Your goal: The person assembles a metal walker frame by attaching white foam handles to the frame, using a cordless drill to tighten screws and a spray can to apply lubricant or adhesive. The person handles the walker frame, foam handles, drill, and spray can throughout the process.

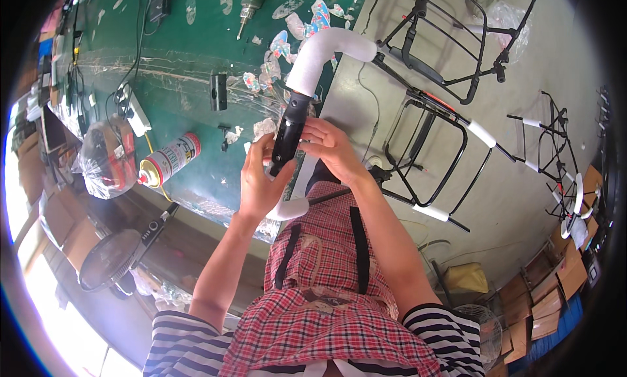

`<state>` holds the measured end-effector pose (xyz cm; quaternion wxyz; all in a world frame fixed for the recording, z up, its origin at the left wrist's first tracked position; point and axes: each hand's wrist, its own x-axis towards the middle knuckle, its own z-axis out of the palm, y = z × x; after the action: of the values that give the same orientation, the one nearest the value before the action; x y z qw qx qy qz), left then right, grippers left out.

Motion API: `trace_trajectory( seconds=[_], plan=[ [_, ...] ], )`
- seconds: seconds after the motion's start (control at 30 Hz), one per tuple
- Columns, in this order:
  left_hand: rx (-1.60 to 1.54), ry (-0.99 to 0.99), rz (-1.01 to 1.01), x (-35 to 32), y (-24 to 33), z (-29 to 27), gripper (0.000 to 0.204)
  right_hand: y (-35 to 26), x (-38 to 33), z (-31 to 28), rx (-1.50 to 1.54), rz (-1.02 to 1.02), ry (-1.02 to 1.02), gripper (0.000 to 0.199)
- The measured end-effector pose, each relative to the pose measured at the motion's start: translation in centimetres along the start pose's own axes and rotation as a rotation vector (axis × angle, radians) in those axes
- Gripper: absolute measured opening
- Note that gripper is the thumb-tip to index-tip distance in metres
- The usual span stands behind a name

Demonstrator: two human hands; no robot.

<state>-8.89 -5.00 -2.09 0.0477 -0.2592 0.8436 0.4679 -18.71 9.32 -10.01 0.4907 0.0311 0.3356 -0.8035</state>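
A black tubular joint sleeve (291, 127) with small holes sits on a bent tube frame, between a curved white-wrapped grip (317, 58) at the top and a smaller white-wrapped bend (287, 210) near my lap. My left hand (258, 181) closes around the sleeve's lower part, thumb on its near side. From the right, my right hand (336, 149) reaches to the sleeve with fingers extended and slightly apart; their tips rest at its side, and its thumb is hidden. Black tubing (330, 195) runs from the lower bend across my checked apron.
On the green table (176, 63) lie a loose black sleeve (218, 92), a spray can (171, 159), a green power tool (252, 4), a power strip (135, 112) and patterned scraps. Black tube frames (428, 148) stand to the right. A fan (111, 259) is at lower left.
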Motion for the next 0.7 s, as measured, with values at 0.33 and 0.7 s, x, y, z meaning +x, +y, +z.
trace_trajectory(
  seconds=[0.33, 0.7],
  plan=[
    [0.106, -0.006, -0.012, 2.2, 0.7, 1.1, 0.029, -1.5, -1.1, -0.2, -0.06, 0.029, 0.074, 0.045],
    [0.05, -0.118, -0.057, 2.2, 0.6, -0.9, 0.033, 0.1, 3.3, 2.9, 0.167, 0.142, -0.028, 0.038]
  ],
)
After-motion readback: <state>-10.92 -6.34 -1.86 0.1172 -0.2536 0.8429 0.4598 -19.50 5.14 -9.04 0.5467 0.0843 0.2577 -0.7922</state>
